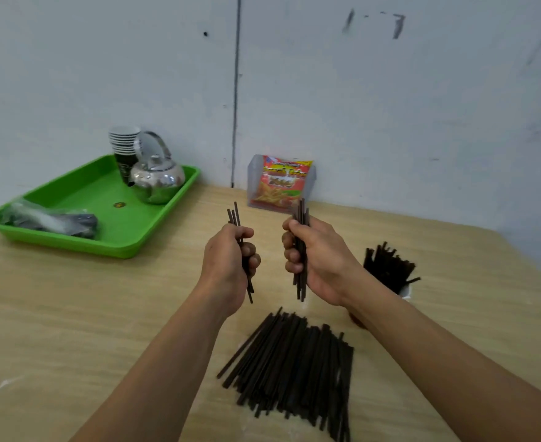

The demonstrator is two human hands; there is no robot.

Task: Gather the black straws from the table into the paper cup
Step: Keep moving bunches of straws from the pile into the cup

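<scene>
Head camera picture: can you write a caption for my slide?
Left hand and right hand each grip black straws above the pile on the table, beside a straw-filled paper cup.

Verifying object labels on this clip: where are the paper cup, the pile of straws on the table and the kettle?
paper cup [405,292]: head view, on its visible white rim.
pile of straws [297,362]: head view, middle of the pile.
kettle [159,181]: head view, shiny rounded body.

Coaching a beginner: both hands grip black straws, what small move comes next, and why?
Probably swing the right hand toward the white paper cup beside its wrist and drop in its thin black straws: the cup stands nearer it than the left hand.
</scene>
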